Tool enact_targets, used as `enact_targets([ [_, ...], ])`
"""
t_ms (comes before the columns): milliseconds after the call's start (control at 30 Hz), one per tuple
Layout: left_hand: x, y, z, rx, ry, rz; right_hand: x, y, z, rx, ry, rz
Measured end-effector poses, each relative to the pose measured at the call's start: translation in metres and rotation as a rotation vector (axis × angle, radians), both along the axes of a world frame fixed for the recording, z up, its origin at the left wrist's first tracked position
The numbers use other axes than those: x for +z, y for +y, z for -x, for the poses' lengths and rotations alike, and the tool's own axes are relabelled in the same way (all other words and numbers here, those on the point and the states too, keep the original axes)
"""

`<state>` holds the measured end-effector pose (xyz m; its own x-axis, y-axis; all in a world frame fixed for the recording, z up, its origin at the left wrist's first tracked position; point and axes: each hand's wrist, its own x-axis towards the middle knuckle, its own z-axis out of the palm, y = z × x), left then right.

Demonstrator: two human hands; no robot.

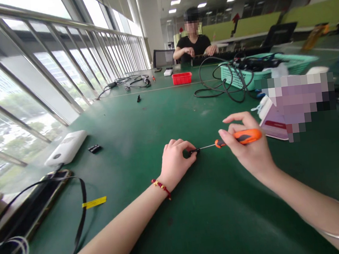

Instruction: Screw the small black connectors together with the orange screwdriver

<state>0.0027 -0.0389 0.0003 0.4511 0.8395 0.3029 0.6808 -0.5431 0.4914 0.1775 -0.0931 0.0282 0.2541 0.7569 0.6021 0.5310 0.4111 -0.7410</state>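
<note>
My left hand (177, 157) pinches a small black part (194, 151) between thumb and forefinger, just above the green tabletop (180, 231). Most of that part is hidden by the fingers, so its kind does not show. In my right hand (252, 150) lies a screwdriver (240, 137) with an orange and black handle, held between thumb and fingers, the forefinger raised off it. Its thin metal shaft points left, and the tip meets the black part at my left fingertips.
Left lie a white power bank (67, 148), a small black piece (94, 149) and a phone (41, 201) with a strap. Ahead are a red tray (181, 78), cables (137, 81) and a teal basket (237, 75). A person (193, 43) sits at the far end.
</note>
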Motion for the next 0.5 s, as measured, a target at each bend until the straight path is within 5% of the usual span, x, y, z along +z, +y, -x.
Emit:
enact_targets([
  [333,-0.0011,0.0009,0.0009,0.000,-0.005,-0.001,-0.0027,0.0000,0.0025,0.075,0.046,-0.082],
  [500,-0.0013,0.0007,0.0009,0.004,-0.004,-0.002,-0.0012,-0.0023,0.0043,0.023,0.014,0.000],
])
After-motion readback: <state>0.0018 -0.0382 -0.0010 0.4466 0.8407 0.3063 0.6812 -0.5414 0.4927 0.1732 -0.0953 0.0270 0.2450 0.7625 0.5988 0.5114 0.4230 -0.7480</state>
